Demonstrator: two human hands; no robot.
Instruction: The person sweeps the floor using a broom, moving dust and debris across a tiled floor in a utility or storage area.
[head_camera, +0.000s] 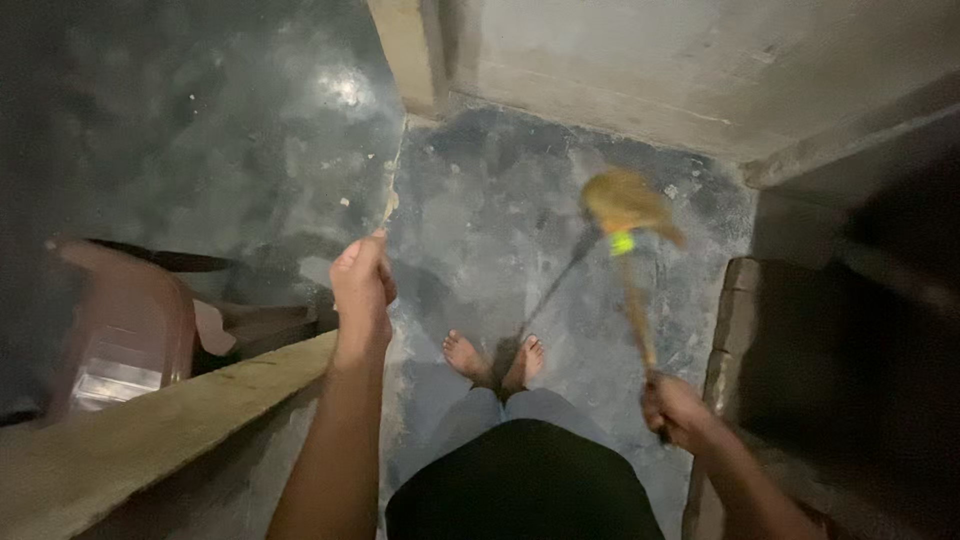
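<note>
Right grip (675, 408): we see it closed around the broom (628, 235) handle; blurred bristle head far right, above the wet floor (500, 200).
Left grip (362, 290): fist pinching a thin stick (391, 190).
Near left: ledge (150, 420), reddish plastic chair (125, 325).

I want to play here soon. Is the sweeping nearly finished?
Probably not. The right hand grips a blurred yellow-bristled broom with a wooden stick, raised over the grey concrete floor. The left hand is closed around a thin pale stick. Pale specks lie on the floor by the left hand, and no swept pile shows, so some sweeping looks left.
</note>
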